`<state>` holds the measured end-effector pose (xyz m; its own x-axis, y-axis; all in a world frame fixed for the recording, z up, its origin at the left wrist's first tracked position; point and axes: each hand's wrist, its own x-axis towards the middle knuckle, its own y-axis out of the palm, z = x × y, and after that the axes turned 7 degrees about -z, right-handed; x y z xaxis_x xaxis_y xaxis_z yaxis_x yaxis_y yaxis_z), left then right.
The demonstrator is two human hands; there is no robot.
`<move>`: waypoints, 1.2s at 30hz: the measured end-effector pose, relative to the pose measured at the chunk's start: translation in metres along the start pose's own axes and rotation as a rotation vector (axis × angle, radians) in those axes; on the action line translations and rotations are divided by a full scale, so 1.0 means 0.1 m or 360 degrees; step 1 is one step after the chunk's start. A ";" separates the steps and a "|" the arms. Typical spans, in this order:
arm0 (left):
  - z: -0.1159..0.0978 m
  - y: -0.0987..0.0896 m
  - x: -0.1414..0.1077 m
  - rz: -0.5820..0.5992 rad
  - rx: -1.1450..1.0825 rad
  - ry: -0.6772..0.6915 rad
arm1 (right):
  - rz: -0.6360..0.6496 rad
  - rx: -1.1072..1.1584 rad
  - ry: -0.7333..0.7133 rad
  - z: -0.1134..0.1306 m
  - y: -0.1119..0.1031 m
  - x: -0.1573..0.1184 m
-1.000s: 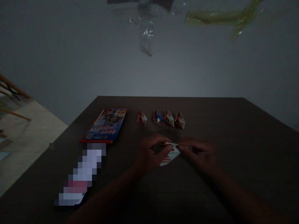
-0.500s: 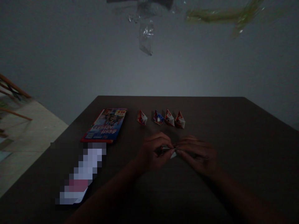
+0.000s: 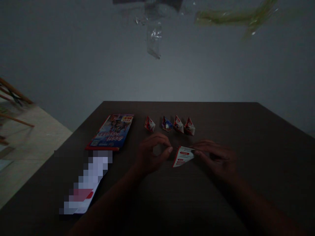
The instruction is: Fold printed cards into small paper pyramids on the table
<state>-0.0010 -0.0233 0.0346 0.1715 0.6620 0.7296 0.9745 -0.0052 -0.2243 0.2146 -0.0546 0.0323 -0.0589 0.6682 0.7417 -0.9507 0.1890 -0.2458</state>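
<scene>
Inward from the brown table's (image 3: 228,121) far edge, the right hand (image 3: 218,158) pinches a red-and-white paper triangle (image 3: 183,155) beside the empty left hand (image 3: 150,154).

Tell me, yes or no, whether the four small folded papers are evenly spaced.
No, the leftmost folded paper stands clearly apart, while the other three folded papers sit close together.

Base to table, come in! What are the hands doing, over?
Right hand pinching printed paper. Left hand beside it, looks empty. Four folded paper pieces beyond, not touching it.
</scene>
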 end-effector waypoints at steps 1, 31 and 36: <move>0.00 0.00 0.00 -0.0006 -0.0016 0.0006 | -0.0014 -0.0010 -0.0012 0.00 0.00 0.00; -0.07 0.08 -0.02 0.0103 -0.0015 0.0099 | 0.0088 -0.0033 -0.0095 0.05 0.01 0.02; -0.07 0.08 -0.02 0.0086 -0.0047 0.0135 | 0.0070 -0.0058 -0.0097 0.04 0.01 0.00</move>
<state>0.0078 -0.0300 0.0352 0.2346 0.5941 0.7694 0.9671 -0.0625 -0.2466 0.2122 -0.0571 0.0349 -0.1196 0.6317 0.7659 -0.9352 0.1872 -0.3005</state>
